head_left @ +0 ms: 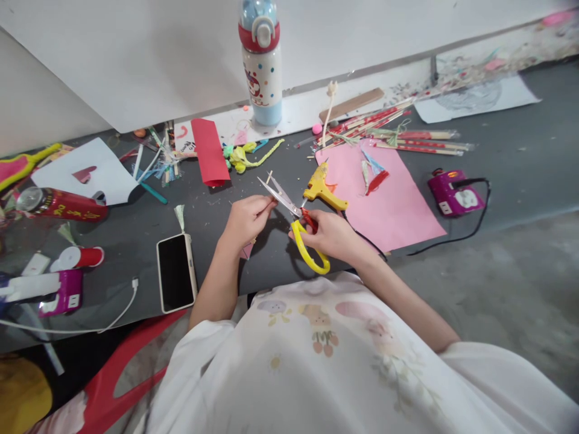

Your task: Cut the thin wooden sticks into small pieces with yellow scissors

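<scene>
Head view: the scissors (296,211) are held over the bench (208,202), the grip of the right hand (332,235) clamped on their handles, evidently so that the parted blades can be worked; the left hand (248,220) is placed beside the blades with fingertips drawn together, though whether anything is pinched there cannot be told; the glue gun (319,184) is laid across the left edge of the pink sheet (398,211), seemingly for easy reach

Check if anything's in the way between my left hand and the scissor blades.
Nothing visible: your left hand is right beside the scissors' blades, and your right hand holds the handles. The yellow glue gun lies right of the blades, outside that gap. I can't tell whether your left hand pinches something small.
</scene>
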`<state>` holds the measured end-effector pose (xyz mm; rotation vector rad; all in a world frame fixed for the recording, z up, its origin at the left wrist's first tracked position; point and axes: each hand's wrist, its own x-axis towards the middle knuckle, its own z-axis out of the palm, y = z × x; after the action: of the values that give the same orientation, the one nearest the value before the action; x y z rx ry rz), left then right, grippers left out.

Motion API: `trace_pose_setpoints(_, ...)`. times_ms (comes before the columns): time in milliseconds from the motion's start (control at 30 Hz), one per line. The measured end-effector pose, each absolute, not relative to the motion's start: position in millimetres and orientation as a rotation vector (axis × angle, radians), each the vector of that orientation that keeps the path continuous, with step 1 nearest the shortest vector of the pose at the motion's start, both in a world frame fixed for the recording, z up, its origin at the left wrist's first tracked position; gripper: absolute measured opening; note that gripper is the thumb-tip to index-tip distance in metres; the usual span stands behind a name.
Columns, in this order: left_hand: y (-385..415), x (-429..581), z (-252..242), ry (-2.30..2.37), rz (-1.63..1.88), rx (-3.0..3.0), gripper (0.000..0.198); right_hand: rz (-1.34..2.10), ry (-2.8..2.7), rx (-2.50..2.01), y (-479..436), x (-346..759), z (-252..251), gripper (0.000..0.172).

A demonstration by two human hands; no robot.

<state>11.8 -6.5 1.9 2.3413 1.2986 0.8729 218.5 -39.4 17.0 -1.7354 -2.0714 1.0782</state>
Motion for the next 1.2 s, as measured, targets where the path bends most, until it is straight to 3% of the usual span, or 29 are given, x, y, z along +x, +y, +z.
trace_pose_setpoints(233, -7.3, 12.8, 6.5, 1.201, 0.811, 2.312, 0.033, 1.070, -2.148, -1.715, -37.2, 218.5, 18.1, 0.040)
trace_pose_setpoints(467, -6.0, 9.6, 3.4, 1.237, 0.751, 2.274, 0.030, 1.189, -2.172, -1.773, -32.9, 220.7, 22.0, 0.032)
trace_pose_setpoints(700, -4.5, 10.1, 1.5, 1.344, 0.712, 2.260, 0.032, 1.274, -2.084, -1.846, -34.6, 223.0, 17.7, 0.039)
trace_pose_setpoints(1000, -1.3, 9.4, 2.2, 1.341, 0.731, 2.195, 0.035, 1.156, -2.124, -1.813, -38.7, 221.0, 21.2, 0.034)
trace_pose_setpoints(1200, -3.3, 7.8, 6.7, 1.319, 0.717, 2.113, 0.039, 1.151, -2.163, -1.708, -38.6, 222.1, 23.6, 0.042)
